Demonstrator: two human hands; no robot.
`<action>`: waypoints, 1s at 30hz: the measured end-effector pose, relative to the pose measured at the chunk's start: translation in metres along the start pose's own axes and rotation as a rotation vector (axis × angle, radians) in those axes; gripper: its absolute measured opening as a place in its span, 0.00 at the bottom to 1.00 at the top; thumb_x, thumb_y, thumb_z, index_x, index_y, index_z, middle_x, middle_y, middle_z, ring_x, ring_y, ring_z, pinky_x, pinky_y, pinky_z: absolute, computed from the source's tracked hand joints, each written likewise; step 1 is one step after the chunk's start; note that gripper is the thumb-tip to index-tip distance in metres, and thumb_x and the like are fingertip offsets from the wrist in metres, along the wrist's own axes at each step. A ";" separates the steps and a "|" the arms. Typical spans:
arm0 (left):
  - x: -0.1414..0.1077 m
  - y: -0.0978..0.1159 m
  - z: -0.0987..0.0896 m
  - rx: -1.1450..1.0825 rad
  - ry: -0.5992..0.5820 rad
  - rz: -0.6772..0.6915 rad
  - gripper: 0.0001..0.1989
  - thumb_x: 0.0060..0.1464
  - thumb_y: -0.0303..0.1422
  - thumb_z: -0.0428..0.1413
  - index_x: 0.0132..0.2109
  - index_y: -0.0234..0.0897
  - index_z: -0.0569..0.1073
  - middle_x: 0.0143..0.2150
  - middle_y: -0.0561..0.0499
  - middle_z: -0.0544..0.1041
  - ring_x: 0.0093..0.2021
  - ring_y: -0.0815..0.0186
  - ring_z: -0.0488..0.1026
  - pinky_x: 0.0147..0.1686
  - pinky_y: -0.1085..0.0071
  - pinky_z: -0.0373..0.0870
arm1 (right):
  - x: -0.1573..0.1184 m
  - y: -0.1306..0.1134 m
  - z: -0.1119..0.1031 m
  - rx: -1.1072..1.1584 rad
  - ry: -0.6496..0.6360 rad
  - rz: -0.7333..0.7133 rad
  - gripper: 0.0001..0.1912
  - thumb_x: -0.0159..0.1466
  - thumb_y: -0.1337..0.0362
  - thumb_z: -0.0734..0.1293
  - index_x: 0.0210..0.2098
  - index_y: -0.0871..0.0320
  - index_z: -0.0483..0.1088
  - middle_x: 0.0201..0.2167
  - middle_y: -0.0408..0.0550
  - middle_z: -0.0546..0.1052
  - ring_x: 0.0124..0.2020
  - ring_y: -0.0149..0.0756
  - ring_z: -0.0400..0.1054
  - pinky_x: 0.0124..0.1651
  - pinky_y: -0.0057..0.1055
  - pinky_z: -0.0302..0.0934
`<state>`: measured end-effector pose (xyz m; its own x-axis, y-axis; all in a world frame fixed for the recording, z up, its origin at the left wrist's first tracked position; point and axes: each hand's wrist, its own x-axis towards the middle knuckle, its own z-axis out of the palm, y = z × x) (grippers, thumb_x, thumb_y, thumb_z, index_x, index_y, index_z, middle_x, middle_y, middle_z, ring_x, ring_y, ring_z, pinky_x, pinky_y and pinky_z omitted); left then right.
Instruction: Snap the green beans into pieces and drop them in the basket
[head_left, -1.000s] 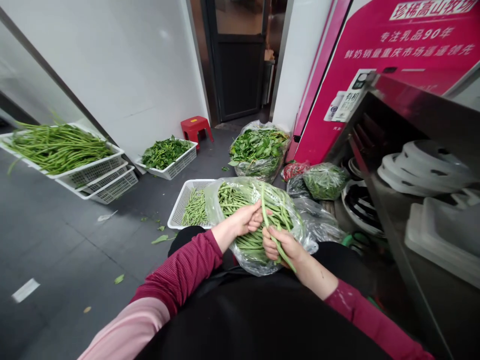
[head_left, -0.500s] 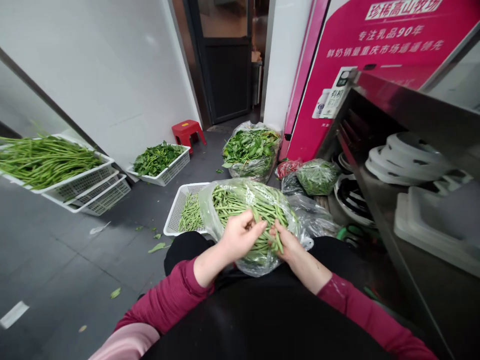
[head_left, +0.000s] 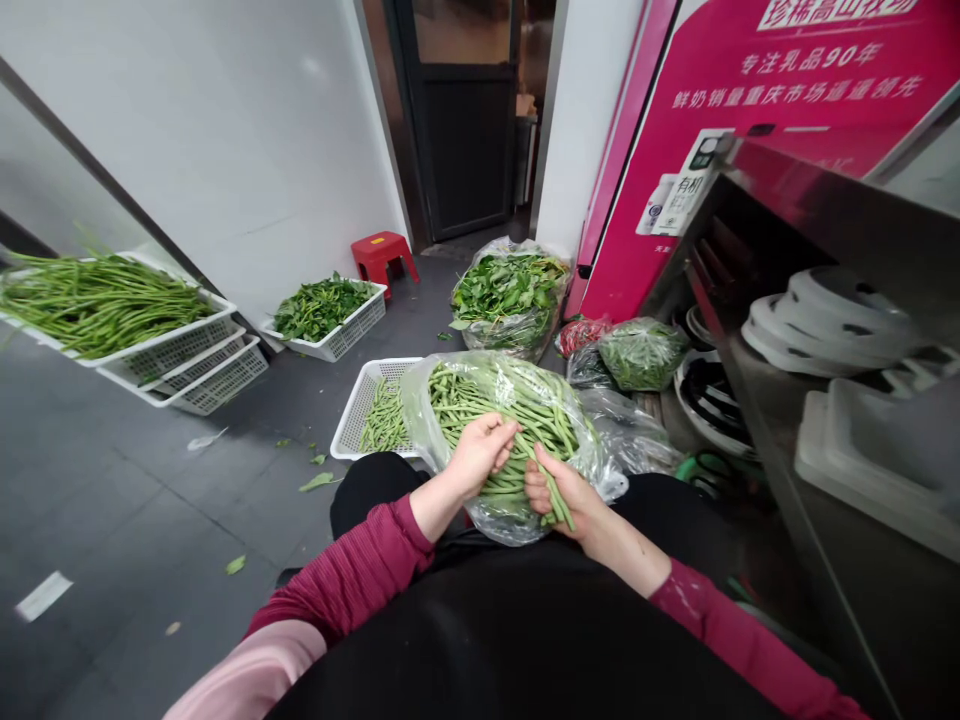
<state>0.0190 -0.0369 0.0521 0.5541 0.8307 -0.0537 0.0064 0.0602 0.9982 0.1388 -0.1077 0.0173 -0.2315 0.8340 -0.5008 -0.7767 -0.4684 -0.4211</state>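
A clear plastic bag (head_left: 424,410) full of long green beans (head_left: 480,395) rests in front of my lap, its mouth open. My right hand (head_left: 570,495) is closed around a small bunch of green beans, whose lower ends stick out below the fingers. Just left of it, over the bag, my left hand (head_left: 480,458) is closed in a pinch by the upper ends of those beans. What lies between its fingertips is too small to make out. Behind the bag's left side stands a white basket (head_left: 349,420) with short bean pieces (head_left: 385,415).
Stacked white baskets (head_left: 217,375) at left hold long green stems. A leafy-greens basket (head_left: 337,340), red stool (head_left: 382,255) and large bag of leaves (head_left: 514,295) stand farther back. A metal shelf (head_left: 787,460) with white containers borders the right. Scattered leaves (head_left: 319,482) lie on the floor.
The view has shifted slightly. My left hand's fingers have drawn together into a tighter pinch. My right hand still grips the beans, which now point lower right.
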 end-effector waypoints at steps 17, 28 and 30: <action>-0.015 -0.019 0.014 0.014 -0.161 -0.262 0.15 0.41 0.40 0.57 0.31 0.30 0.69 0.17 0.58 0.65 0.12 0.79 0.55 0.12 0.81 0.49 | -0.004 0.009 -0.022 -0.165 -0.023 -0.006 0.16 0.53 0.51 0.66 0.25 0.59 0.63 0.15 0.39 0.63 0.15 0.23 0.57 0.18 0.22 0.52; -0.011 -0.012 0.006 -0.101 -0.292 -0.377 0.13 0.41 0.39 0.57 0.25 0.32 0.65 0.14 0.59 0.61 0.10 0.80 0.53 0.09 0.81 0.46 | -0.015 0.001 -0.025 -0.620 -0.190 -0.191 0.11 0.50 0.63 0.69 0.30 0.60 0.64 0.13 0.36 0.64 0.14 0.25 0.57 0.19 0.24 0.53; -0.007 -0.008 0.005 -0.089 -0.337 -0.391 0.14 0.42 0.40 0.56 0.25 0.32 0.64 0.15 0.60 0.60 0.10 0.80 0.53 0.09 0.81 0.46 | -0.014 -0.003 -0.027 -0.701 -0.159 -0.258 0.11 0.49 0.63 0.69 0.28 0.60 0.63 0.13 0.37 0.66 0.14 0.26 0.58 0.19 0.24 0.54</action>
<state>0.0195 -0.0465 0.0445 0.7619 0.5131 -0.3953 0.2039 0.3893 0.8983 0.1600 -0.1256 0.0053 -0.2155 0.9493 -0.2287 -0.2764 -0.2839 -0.9181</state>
